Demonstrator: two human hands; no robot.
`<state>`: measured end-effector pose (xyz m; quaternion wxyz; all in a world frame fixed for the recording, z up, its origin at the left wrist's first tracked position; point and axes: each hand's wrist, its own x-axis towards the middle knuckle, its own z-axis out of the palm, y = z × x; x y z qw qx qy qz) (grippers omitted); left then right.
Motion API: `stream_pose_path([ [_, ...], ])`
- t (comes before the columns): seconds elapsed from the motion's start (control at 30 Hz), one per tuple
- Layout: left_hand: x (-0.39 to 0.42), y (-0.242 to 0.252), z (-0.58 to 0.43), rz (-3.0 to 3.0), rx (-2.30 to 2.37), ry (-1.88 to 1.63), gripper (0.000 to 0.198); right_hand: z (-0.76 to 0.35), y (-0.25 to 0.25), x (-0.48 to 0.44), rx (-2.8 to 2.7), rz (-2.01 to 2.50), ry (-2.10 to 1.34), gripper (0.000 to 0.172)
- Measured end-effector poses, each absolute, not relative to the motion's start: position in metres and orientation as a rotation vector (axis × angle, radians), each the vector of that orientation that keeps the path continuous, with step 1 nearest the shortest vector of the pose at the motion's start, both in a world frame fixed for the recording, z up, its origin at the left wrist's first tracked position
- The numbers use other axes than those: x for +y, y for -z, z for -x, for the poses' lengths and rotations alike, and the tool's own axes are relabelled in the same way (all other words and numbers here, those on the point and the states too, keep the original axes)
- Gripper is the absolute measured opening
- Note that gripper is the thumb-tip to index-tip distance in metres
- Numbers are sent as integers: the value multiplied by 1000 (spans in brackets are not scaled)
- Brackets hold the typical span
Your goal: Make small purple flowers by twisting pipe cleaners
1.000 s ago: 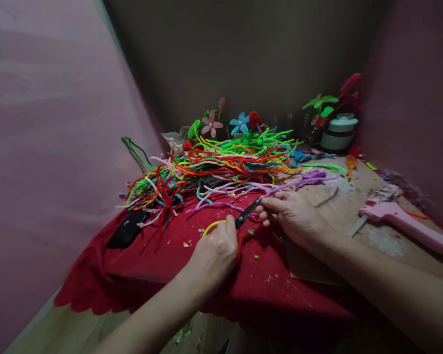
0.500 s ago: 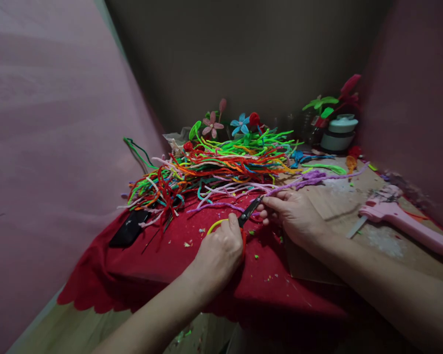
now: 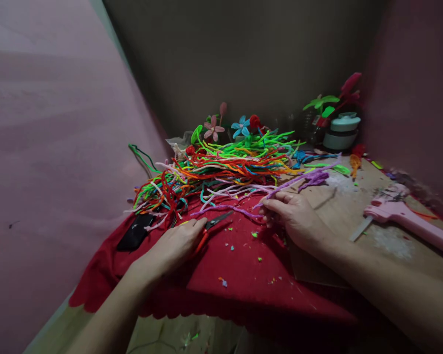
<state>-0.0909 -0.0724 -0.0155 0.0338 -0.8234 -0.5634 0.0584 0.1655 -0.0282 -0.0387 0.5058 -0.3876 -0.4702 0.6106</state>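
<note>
My left hand (image 3: 182, 242) is closed around the handles of a pair of scissors (image 3: 218, 220), low over the red cloth; the dark blades point right. Between the thumb and fingers of my right hand (image 3: 290, 214) is a purple pipe cleaner (image 3: 299, 180), its long end slanting up to the right. Another purple pipe cleaner (image 3: 227, 208) lies on the cloth between the two hands. Just behind them spreads a big heap of pipe cleaners (image 3: 225, 164) in green, red, orange and pink. A bunched purple piece (image 3: 315, 180) rests beyond my right hand.
A pink glue gun (image 3: 409, 219) lies on the cardboard (image 3: 323, 268) at right. The black phone (image 3: 135, 233) is at the left on the red tablecloth (image 3: 243, 290). Fuzzy flowers (image 3: 240, 126) and a lidded jar (image 3: 341, 132) stand at the back. Small clippings dot the cloth.
My left hand has drawn the scissors left and down, away from my right hand. The purple pipe cleaner in my right hand has swung more upright, its far end moving left.
</note>
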Motion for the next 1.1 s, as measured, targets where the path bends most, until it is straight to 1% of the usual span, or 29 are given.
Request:
stream_pose_path([
  [0.13,-58,15,102,2469,-1728,-225,29,-164,37,-32,-1198,929,-1399,14],
  [0.2,-51,14,93,2351,-1781,-103,29,-164,36,-33,-1227,941,-1369,16],
  [0.27,-47,13,74,2296,-1760,199,33,-164,35,-34,-1218,937,-1386,18],
  [0.33,-46,12,48,2483,-1642,613,39,-163,34,-34,-1176,872,-1444,18],
  [0.4,-46,13,23,2674,-1452,905,44,-162,34,-33,-1148,768,-1499,17],
  [0.5,-43,15,-4,2811,-1236,1207,30,-162,33,-31,-1120,644,-1561,11],
  [0.57,-39,15,-12,2809,-1247,1461,21,-163,31,-29,-1086,587,-1591,8],
  [0.67,-35,14,-17,2781,-1373,1802,14,-163,30,-27,-1035,523,-1608,10],
  [0.73,-34,15,-17,2775,-1474,1874,12,-162,30,-25,-1018,499,-1615,13],
  [0.87,-28,20,-12,2685,-1631,1629,13,-168,28,-18,-944,575,-1571,18],
  [0.93,-20,24,-5,2624,-1724,1565,14,-177,23,-11,-867,621,-1540,20],
  [0.97,-15,25,-2,2599,-1790,1573,15,-183,20,-6,-825,619,-1530,21],
  [1.1,1,28,8,2504,-2000,1736,19,-205,7,10,-671,584,-1431,18],
])
